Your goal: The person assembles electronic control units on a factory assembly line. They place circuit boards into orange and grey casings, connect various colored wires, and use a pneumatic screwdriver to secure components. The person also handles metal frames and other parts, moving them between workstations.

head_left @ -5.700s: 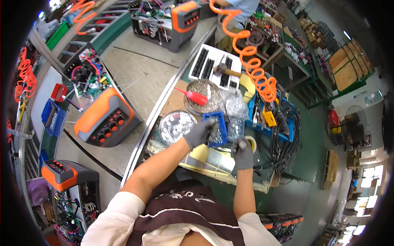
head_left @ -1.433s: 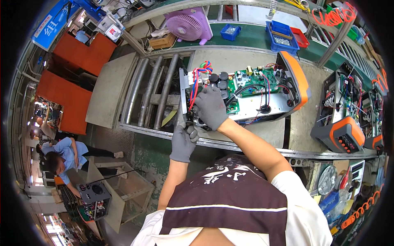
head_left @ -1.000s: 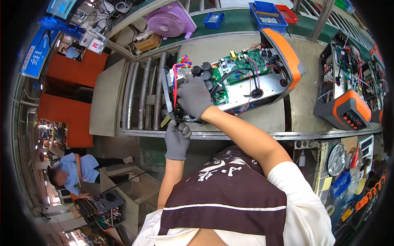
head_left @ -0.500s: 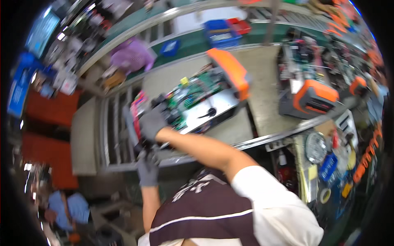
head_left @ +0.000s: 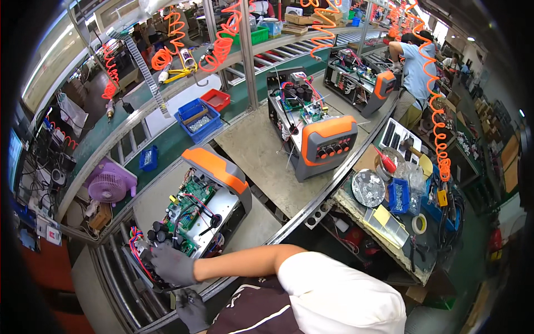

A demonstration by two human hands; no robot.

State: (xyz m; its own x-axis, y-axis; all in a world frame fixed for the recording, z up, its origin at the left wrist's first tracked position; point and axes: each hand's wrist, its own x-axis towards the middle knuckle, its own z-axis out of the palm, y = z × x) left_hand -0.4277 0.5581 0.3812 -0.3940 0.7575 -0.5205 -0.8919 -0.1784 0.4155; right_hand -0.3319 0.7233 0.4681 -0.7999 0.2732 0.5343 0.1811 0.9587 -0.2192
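Note:
A partly assembled power unit, with an orange-and-grey front cover, a green circuit board and a metal plate, lies uncovered on the conveyor. My right hand, in a grey glove, reaches over its near-left end beside red and blue wires. Its fingers are bent down at the end panel, and their tips are partly hidden. My left hand, also gloved, is close by at the conveyor's near edge, its fingers curled. Whatever lies between them is not discernible.
Another open unit stands to the right, and a third farther off beside a co-worker. A side bench carries screw trays and tape. Blue bins, a purple fan and coiled orange hoses are beyond.
The view has swung right and upward, bringing more of the line and the co-worker into sight. Both hands remain around the same end of the unit.

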